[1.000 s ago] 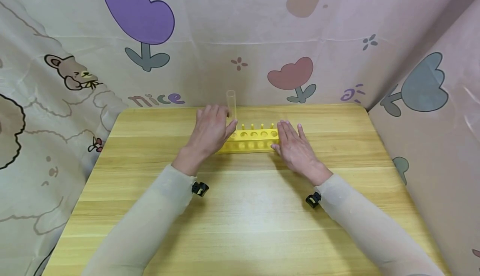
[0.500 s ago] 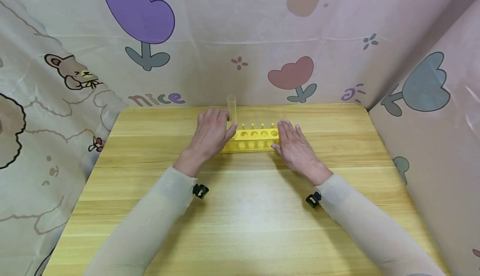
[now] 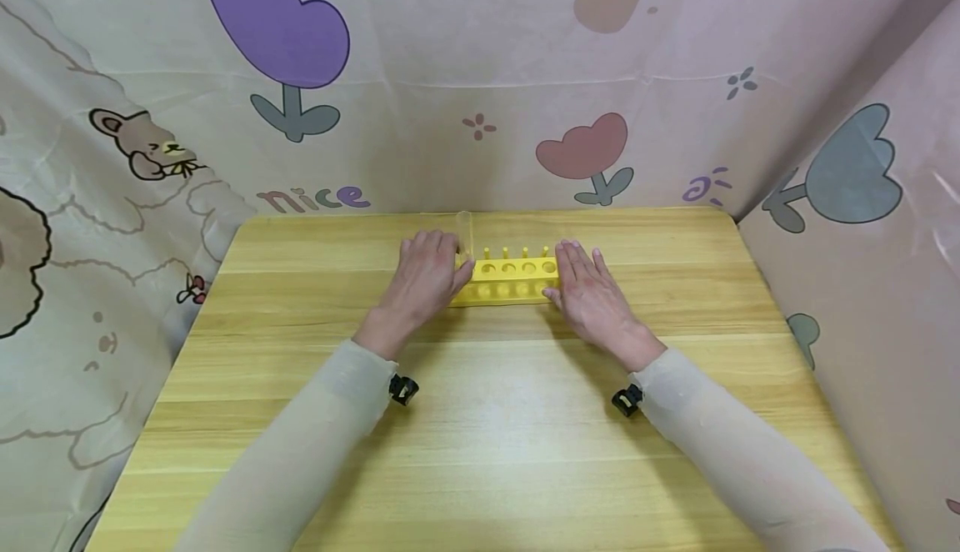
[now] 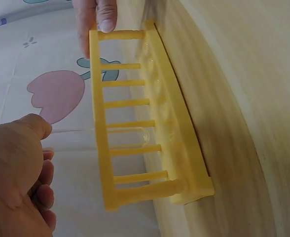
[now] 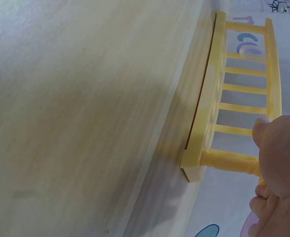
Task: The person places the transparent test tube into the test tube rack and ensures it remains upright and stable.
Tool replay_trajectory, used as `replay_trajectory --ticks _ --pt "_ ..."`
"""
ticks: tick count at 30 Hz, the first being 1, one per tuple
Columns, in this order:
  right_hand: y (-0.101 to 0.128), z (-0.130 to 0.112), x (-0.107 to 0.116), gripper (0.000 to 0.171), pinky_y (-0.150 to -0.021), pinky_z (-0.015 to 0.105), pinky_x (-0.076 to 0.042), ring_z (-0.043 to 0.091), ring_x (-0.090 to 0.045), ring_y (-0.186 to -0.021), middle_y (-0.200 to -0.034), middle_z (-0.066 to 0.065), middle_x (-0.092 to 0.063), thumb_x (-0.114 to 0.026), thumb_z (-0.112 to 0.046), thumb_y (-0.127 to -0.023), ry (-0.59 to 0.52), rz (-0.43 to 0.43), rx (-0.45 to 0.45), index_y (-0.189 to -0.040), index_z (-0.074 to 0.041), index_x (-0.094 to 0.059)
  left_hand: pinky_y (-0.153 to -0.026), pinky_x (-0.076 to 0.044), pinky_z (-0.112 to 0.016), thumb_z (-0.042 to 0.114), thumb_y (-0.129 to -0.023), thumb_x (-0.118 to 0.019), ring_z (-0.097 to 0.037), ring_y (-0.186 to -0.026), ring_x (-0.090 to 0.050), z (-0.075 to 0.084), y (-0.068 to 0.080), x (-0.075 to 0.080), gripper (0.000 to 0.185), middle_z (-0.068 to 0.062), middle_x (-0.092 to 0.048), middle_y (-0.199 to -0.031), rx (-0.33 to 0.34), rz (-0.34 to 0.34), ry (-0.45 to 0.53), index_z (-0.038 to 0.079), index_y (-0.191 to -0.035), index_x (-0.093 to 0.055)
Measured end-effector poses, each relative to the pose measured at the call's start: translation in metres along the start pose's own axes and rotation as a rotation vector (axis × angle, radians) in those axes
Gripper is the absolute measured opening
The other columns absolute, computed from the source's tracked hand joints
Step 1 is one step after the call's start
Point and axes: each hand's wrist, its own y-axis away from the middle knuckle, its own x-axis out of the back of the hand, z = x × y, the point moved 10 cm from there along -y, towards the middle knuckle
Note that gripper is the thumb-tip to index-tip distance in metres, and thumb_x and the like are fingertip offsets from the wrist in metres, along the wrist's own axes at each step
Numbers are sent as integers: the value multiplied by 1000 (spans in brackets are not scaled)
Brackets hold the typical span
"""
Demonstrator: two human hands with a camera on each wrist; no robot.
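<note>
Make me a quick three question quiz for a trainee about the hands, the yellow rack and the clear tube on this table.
1. True or false: the clear tube stands in the yellow rack.
2. Which hand is at the tube? A left hand B right hand
3. Fill in: the rack stands on a wooden ____.

Key
1. True: the tube sits in a hole near the rack's left end.
2. A; the right hand steadies the rack's other end with straight fingers.
3. table
</note>
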Motion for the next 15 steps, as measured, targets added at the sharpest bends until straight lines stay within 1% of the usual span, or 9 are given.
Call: replay_trajectory --ticks 7,15 --pt "0 0 -2 78 -131 56 -4 40 -14 -163 -172 28 -16 -43 -42 -113 0 -23 -9 -165 8 -12 -82 -38 -41 34 -107 -61 -29 -90 -52 -3 1 -9 39 -11 -61 -98 0 -18 -30 -2 -121 -62" --pt "0 0 0 79 -131 57 -5 40 -14 -162 -172 29 -17 -45 -42 -113 -5 -16 -10 -165 7 -12 -81 -38 -40 35 -109 -58 -28 -88 -51 -5 2 -19 38 -11 -61 -96 8 -69 -55 -1 -119 -63"
